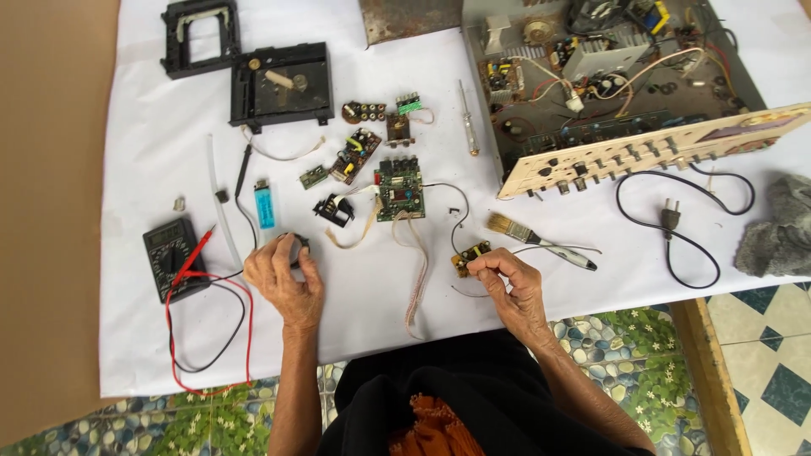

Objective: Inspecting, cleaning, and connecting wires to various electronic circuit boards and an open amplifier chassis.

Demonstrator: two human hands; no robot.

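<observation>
My left hand (283,277) is closed over a small round black part (297,247) on the white sheet, just right of a black multimeter (172,256) with red and black leads. My right hand (509,285) pinches a small yellow-and-brown circuit board (467,257) with thin wires trailing from it. Between the hands lies a green circuit board (400,188) with a flat ribbon cable (416,270) hanging down toward me.
An opened amplifier chassis (608,76) with a beige knob panel (650,152) fills the upper right. A paintbrush (515,229), screwdriver (467,118), blue lighter (265,203), several small boards, black plastic frames (283,84), a power plug cord (672,221) and a grey cloth (781,228) lie around.
</observation>
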